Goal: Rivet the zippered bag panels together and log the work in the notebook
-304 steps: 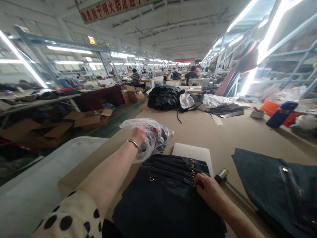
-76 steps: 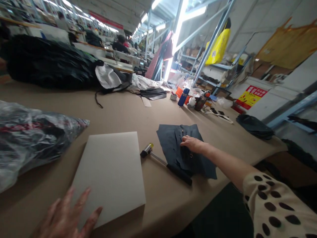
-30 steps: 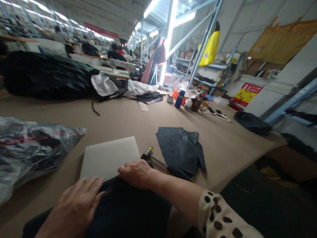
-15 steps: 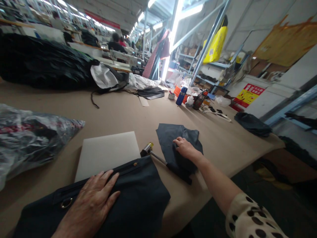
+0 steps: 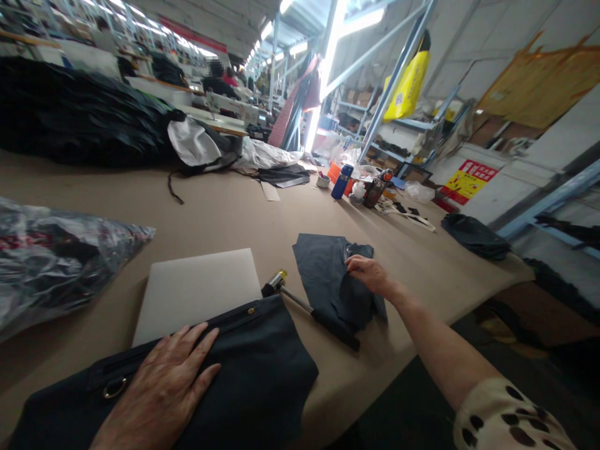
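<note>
- Left hand (image 5: 164, 384): palm down, fingers slightly spread, flat on the dark panel (image 5: 255, 369), which hides the near edge of the white board (image 5: 201, 281).
- Right hand (image 5: 369, 274): fingers bent together at the dark pieces (image 5: 321, 265), right of the board; whether they pinch anything cannot be told.
- Mallet (image 5: 323, 320): beside the board's right edge, handle along the pieces.
- Bench (image 5: 225, 215): surface stretches from the board's far edge toward the black pile (image 5: 84, 115).

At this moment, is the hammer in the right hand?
No, the right hand touches a dark fabric piece, with the hammer lying nearby.
</note>
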`<state>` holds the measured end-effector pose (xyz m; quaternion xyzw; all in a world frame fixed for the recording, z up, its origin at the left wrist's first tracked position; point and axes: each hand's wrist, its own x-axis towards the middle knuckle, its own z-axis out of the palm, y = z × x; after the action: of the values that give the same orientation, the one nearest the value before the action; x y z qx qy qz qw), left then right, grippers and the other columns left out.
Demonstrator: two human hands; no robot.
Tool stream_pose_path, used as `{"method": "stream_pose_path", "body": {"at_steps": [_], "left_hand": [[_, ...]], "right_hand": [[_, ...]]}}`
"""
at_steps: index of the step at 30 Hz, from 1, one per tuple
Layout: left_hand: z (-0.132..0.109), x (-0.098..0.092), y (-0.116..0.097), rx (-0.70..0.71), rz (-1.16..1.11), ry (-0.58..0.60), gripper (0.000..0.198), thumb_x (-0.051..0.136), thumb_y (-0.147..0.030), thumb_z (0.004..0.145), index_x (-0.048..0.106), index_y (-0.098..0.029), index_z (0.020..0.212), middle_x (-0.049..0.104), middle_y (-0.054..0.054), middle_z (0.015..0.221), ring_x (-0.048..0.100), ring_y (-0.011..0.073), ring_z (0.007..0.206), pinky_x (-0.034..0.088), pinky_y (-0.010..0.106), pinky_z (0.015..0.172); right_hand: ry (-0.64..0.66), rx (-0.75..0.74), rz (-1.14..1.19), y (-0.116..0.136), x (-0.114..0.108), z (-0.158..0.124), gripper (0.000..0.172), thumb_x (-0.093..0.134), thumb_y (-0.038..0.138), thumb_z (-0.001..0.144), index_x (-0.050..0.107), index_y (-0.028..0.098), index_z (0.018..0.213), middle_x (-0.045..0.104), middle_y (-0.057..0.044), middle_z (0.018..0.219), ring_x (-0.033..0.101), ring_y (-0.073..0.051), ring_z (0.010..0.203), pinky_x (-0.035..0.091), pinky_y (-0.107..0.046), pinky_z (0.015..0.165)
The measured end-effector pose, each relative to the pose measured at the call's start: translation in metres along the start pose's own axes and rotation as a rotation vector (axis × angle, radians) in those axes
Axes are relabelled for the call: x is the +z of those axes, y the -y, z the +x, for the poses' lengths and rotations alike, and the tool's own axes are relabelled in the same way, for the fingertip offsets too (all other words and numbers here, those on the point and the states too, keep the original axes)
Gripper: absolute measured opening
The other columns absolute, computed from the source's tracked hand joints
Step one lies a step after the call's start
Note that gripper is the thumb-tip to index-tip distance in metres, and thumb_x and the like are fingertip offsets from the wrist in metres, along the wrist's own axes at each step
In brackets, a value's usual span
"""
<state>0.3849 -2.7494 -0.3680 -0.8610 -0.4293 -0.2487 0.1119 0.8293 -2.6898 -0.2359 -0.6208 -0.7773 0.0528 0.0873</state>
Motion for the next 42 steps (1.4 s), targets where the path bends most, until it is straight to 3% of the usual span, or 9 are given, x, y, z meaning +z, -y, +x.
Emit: {"method": "stream_pose_path", "body": {"at_steps": [2,7,10,16,22,29,33,37,42], "left_hand": [[-0.002,0.004,0.002,-0.004,-0.017,0.011,0.053,0.034,-0.049,0.093,0.055,-0.018,0.13,0.05,0.012,0.138,0.044,0.0328,0.128,0.035,0.051,0.106],[-0.007,0.011,0.004,-0.03,-0.028,0.056,0.054,0.04,-0.049,0.09,0.053,-0.018,0.132,0.048,0.012,0.14,0.043,0.0338,0.128,0.032,0.052,0.107],[-0.007,0.012,0.004,0.004,-0.008,0.046,0.053,0.041,-0.046,0.089,0.054,-0.016,0.131,0.048,0.014,0.139,0.042,0.0343,0.129,0.031,0.051,0.108],[-0.006,0.008,0.004,-0.019,-0.013,0.052,0.054,0.04,-0.049,0.09,0.054,-0.017,0.131,0.048,0.013,0.139,0.042,0.0338,0.129,0.032,0.051,0.108],[-0.001,0.002,0.002,-0.026,-0.032,0.007,0.054,0.034,-0.051,0.093,0.058,-0.018,0.128,0.053,0.012,0.135,0.048,0.0324,0.124,0.039,0.051,0.103],[0.005,-0.006,-0.002,-0.049,-0.008,0.003,0.052,0.038,-0.049,0.09,0.061,-0.017,0.124,0.057,0.013,0.131,0.053,0.0335,0.12,0.046,0.052,0.098],[0.007,-0.002,0.004,-0.068,-0.037,0.048,0.051,0.043,-0.05,0.088,0.06,-0.02,0.125,0.057,0.011,0.132,0.053,0.0319,0.121,0.046,0.051,0.1],[0.012,-0.003,0.015,-0.05,-0.109,0.026,0.051,0.042,-0.053,0.089,0.063,-0.019,0.12,0.06,0.012,0.128,0.056,0.0322,0.117,0.048,0.051,0.098],[0.036,-0.063,-0.005,-0.059,-0.3,-0.26,0.039,0.04,-0.045,0.093,0.061,-0.019,0.115,0.064,0.009,0.117,0.06,0.0261,0.11,0.048,0.042,0.098]], "right_hand": [[0.006,0.05,-0.018,-0.011,-0.023,-0.021,0.016,0.047,0.012,0.08,0.061,0.018,0.085,0.064,-0.007,0.11,0.061,-0.015,0.097,0.047,-0.025,0.082],[0.18,0.234,-0.177,-0.045,-0.068,-0.076,0.019,0.05,0.006,0.07,0.065,0.016,0.077,0.066,-0.004,0.07,0.061,-0.015,0.065,0.044,-0.024,0.06],[0.263,0.315,-0.291,-0.053,-0.076,-0.084,0.024,0.052,0.004,0.07,0.07,0.017,0.08,0.069,-0.007,0.075,0.063,-0.016,0.069,0.044,-0.025,0.063],[0.239,0.164,-0.437,-0.018,-0.039,-0.022,0.035,0.04,0.013,0.09,0.064,0.023,0.113,0.065,-0.008,0.106,0.06,-0.017,0.094,0.045,-0.027,0.084],[0.327,-0.066,-0.539,0.001,-0.006,0.023,0.037,0.041,0.008,0.09,0.067,0.025,0.11,0.058,-0.01,0.107,0.054,-0.021,0.1,0.044,-0.029,0.084],[0.367,-0.166,-0.647,0.002,-0.01,0.037,0.027,0.051,0.009,0.085,0.069,0.024,0.099,0.058,-0.01,0.105,0.056,-0.022,0.098,0.044,-0.03,0.081],[0.257,-0.139,-0.7,0.008,-0.04,0.035,0.019,0.052,0.014,0.087,0.069,0.02,0.093,0.06,-0.011,0.103,0.055,-0.024,0.1,0.043,-0.031,0.081],[0.061,-0.081,-0.742,0.02,-0.098,0.019,0.021,0.044,0.015,0.092,0.065,0.015,0.096,0.06,-0.014,0.108,0.05,-0.025,0.108,0.039,-0.034,0.09],[-0.085,-0.129,-0.753,0.077,-0.157,-0.015,0.025,0.036,0.01,0.093,0.06,0.015,0.099,0.062,-0.01,0.093,0.055,-0.022,0.095,0.036,-0.036,0.094]]}}
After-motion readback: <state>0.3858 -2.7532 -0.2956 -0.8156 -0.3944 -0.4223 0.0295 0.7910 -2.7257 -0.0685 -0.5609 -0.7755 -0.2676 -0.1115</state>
